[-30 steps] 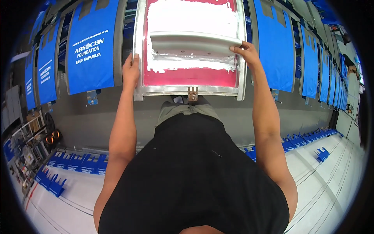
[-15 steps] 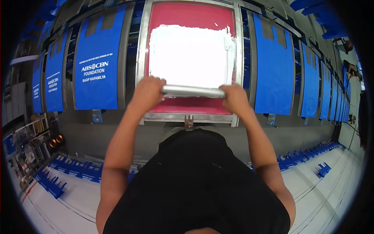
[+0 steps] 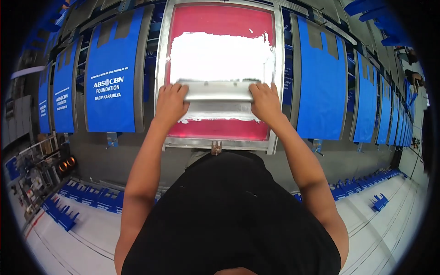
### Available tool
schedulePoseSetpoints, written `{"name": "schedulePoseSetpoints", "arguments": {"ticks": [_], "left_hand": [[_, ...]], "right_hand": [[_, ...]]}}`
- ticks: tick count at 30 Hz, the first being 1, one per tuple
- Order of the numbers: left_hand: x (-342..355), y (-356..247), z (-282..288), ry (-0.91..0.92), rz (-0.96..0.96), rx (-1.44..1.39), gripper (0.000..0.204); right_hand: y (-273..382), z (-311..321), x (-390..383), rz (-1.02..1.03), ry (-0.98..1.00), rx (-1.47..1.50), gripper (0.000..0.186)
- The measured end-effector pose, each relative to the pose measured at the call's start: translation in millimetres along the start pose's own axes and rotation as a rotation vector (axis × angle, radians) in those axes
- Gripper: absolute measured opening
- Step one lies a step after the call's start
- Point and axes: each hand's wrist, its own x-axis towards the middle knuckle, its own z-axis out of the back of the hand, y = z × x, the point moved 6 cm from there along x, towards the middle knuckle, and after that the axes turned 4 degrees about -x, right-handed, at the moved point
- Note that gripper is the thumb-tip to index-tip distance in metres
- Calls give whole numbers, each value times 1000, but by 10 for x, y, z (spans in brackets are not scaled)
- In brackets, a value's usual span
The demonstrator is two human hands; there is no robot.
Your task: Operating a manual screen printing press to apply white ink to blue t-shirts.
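Squeegee [image 3: 219, 93] is gripped at its ends by left hand [image 3: 173, 104] and right hand [image 3: 266, 102], probably so it's kept level across the white ink [image 3: 217, 57].

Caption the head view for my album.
Left hand and right hand hold a silvery squeegee over white ink on a pink printing screen.

White capitals [image 3: 107, 89] and a round emblem [image 3: 108, 82] are printed on the blue bag panels [image 3: 112, 112] at the left.
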Motion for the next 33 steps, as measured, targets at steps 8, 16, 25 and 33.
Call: {"name": "schedulePoseSetpoints", "arguments": {"ticks": [8, 16, 25, 33], "left_hand": [[-728, -488, 106, 171, 84, -140, 34], [-1126, -606, -74, 2, 65, -138, 41], [1379, 374, 177, 156, 149, 32, 32], [-766, -281, 115, 159, 78, -129, 34]], "right_hand": [[233, 162, -912, -47, 175, 88, 35], [393, 89, -1119, -18, -1, 117, 36], [-638, 408, 1242, -17, 37, -114, 35], [303, 219, -724, -30, 164, 43, 39]]}}
